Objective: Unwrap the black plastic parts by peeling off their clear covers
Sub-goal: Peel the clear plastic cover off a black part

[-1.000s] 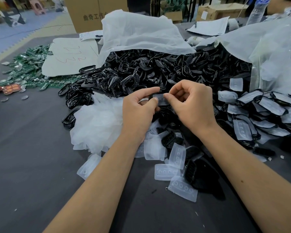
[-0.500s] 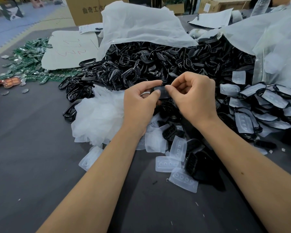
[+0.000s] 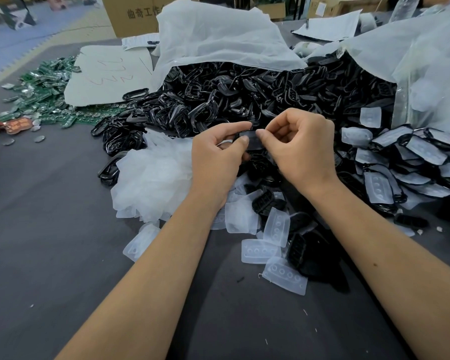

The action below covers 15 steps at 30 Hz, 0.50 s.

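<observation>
At the far left a scatter of green circuit boards (image 3: pixel 40 100) lies on the grey table (image 3: pixel 50 255), with a white card (image 3: pixel 107 74) beside it. Right of these, a heap of bare black frames (image 3: pixel 218 97) spills from under a white bag (image 3: pixel 218 35), and nearer, a mound of peeled clear covers (image 3: pixel 153 178) rests just left of the hands. The left hand (image 3: pixel 216 157) pinches the black plastic part (image 3: pixel 250 139) between thumb and forefinger, held up above the pile in the middle of the scene. The right hand (image 3: pixel 302 149), fingers curled, nips the edge of its clear cover with thumb and fingertip. The part looks light and stiff; the cover looks thin, soft and a little slippery, so a corner or lip is likely the best place to catch it, peeling while the other hand steadies the frame by its rim. At the near centre loose covers (image 3: pixel 260 250) lie flat, and to the right still-wrapped parts (image 3: pixel 424 152) are stacked beneath a clear bag (image 3: pixel 426 74).
</observation>
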Available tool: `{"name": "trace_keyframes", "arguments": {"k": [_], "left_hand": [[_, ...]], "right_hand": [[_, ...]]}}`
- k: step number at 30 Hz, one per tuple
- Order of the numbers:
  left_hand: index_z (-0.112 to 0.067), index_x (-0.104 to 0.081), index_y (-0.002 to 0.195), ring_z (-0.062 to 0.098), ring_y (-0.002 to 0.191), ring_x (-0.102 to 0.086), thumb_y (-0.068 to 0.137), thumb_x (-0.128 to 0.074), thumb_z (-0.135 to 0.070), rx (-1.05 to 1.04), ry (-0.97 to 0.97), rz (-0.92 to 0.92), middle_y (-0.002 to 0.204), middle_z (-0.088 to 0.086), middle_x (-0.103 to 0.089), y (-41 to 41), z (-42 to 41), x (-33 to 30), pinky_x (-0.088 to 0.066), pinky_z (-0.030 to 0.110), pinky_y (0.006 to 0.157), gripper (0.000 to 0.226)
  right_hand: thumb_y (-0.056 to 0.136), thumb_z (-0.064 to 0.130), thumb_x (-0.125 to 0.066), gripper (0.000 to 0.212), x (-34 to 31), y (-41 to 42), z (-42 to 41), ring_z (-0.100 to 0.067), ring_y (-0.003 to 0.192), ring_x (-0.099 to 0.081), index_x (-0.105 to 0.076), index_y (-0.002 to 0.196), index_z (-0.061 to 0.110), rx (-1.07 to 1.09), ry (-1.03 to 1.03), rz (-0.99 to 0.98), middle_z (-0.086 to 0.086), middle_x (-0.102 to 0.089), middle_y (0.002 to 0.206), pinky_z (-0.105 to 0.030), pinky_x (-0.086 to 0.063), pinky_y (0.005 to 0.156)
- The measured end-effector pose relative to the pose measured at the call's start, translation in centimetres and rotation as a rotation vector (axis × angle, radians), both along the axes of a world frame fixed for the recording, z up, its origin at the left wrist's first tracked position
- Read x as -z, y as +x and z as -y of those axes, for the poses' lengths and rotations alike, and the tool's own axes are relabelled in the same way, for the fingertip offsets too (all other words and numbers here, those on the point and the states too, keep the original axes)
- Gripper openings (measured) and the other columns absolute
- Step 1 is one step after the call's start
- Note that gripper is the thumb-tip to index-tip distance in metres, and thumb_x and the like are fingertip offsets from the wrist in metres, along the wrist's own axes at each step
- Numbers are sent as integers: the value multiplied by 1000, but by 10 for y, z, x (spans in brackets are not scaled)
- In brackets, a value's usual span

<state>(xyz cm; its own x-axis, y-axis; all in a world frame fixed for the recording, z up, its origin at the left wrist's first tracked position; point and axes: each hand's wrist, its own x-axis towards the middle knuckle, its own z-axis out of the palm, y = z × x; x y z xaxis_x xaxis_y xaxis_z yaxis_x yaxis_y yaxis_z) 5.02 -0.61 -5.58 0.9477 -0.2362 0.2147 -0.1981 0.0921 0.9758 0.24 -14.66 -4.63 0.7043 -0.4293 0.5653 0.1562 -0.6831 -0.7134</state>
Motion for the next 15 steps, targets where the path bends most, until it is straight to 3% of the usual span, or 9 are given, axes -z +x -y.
{"name": "trace_keyframes", "arguments": {"k": [8,12,15], "left_hand": [[-11,-80,104,4,53,-59,93,-65,7,-12,-10,-6,76,-4,-74,0,-1,-1,-52,18,59,26],[-14,-80,104,6,55,-60,94,-65,5,-24,-14,-10,75,-4,-74,0,-2,-1,-51,18,59,27],[-12,-80,107,6,55,-59,94,-65,5,-31,-20,-14,73,-5,-72,0,-2,-1,-51,19,58,26]], "right_hand": [[85,30,-84,20,1,1,1,-9,58,-65,-72,77,15,7,58,2,8,-68,65,-19,-51,58],[98,33,-71,25,3,2,8,-13,48,-62,-70,83,13,-33,383,-75,0,-71,66,-27,-47,47],[106,30,-59,33,2,3,12,-15,47,-58,-70,87,5,-160,648,-140,-4,-69,67,-23,-40,39]]}}
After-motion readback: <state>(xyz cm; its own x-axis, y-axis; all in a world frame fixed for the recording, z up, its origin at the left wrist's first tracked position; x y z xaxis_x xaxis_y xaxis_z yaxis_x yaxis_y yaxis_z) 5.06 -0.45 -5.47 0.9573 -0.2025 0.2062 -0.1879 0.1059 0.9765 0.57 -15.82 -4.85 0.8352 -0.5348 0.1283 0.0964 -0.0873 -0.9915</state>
